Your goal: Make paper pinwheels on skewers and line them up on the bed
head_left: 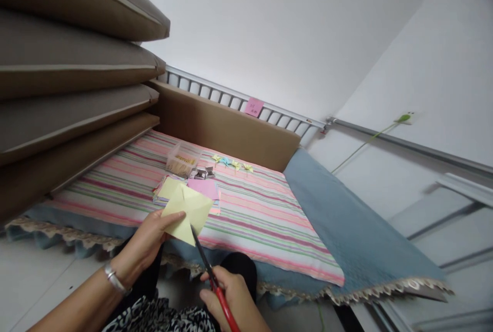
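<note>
Striped cloth (265, 219) spreads beyond yellow paper (197, 205) pinched in left hand (154, 233); right hand (235, 293) grips red-handled scissors (203, 256) at the paper's edge.

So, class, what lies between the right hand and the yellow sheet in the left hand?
In the head view, the dark scissor blades run from the right hand to the yellow sheet.

One left hand (154, 234), one right hand (235, 295), one pair of scissors (221, 298), one held sheet (197, 204), four pinwheels (236, 165), one clear box (177, 168) and one bracelet (114, 277) are appearing.
</note>
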Available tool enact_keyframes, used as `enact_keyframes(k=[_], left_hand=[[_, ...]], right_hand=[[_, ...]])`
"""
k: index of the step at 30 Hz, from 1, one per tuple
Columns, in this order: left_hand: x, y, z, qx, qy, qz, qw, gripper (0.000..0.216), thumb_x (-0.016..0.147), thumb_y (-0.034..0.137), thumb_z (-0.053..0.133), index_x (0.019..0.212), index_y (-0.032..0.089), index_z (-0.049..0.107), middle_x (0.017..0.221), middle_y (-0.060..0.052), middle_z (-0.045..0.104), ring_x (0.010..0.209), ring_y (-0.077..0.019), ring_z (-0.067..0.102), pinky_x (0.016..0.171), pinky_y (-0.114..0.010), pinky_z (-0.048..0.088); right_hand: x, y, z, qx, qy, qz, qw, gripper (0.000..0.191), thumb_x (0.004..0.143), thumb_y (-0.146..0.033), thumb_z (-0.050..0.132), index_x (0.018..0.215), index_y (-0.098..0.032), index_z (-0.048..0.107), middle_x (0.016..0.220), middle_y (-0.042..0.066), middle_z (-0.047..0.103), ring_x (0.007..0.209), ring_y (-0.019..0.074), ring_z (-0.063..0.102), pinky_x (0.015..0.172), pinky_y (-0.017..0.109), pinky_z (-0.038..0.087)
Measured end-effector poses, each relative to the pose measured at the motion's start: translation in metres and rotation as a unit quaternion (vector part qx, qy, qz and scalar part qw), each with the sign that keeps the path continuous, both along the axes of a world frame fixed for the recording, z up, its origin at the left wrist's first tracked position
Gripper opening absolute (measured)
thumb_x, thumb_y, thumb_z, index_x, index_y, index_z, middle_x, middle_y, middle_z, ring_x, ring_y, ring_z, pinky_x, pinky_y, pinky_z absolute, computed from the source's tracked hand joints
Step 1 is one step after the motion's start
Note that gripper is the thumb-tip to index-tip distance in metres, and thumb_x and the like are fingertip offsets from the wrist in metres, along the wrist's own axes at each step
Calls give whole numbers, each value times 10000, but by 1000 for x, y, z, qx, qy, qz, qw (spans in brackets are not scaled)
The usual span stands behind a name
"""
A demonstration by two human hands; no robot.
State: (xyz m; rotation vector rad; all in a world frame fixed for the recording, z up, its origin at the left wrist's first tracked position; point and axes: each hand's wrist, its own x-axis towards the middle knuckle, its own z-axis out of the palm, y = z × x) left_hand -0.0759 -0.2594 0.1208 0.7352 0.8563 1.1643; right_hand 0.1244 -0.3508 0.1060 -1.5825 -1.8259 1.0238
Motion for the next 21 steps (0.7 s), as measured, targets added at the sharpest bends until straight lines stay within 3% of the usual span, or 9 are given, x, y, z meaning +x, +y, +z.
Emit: enact_keyframes(k=[5,9,12,14,18,21], left_hand=[[-16,11,9,0,57,-7,998,324,628,249,765,907,92,717,841,-140,749,681,-233,678,600,-290,529],[-8,7,6,-1,109,-142,984,308,626,283,761,868,95,734,836,-134,754,692,-234,682,633,-287,516],[7,1,0,-3,132,-237,962,295,616,281,761,840,90,742,816,-127,756,684,-224,682,639,-268,497],[16,-1,-2,1,136,-263,955,291,620,281,759,841,91,744,811,-125,757,673,-219,680,632,-266,491],[19,-1,1,9,109,-247,963,295,666,283,746,892,95,737,834,-123,756,699,-212,680,643,-263,493],[20,-5,-1,14,7,-167,986,253,726,275,710,942,145,724,922,-86,753,800,-197,677,726,-270,506]], right_hand=[[39,-8,-15,18,8,31,999,465,686,-112,515,1134,-210,597,811,21,651,714,158,616,690,238,465],[50,9,-17,100,123,-64,985,451,688,-179,582,1136,-221,549,1051,69,644,986,211,604,894,323,436],[38,31,-9,116,240,-112,957,466,680,-261,658,1123,-219,520,933,46,639,835,193,619,789,321,472],[27,41,-2,97,296,-103,945,467,660,-243,677,1102,-219,527,787,-10,599,663,145,577,641,266,460],[9,49,5,78,371,-93,921,402,661,-192,661,1045,-220,545,662,-63,514,560,104,506,545,212,398],[3,53,1,94,432,-121,889,375,692,-198,641,1045,-220,518,729,-45,554,618,116,546,590,223,425]])
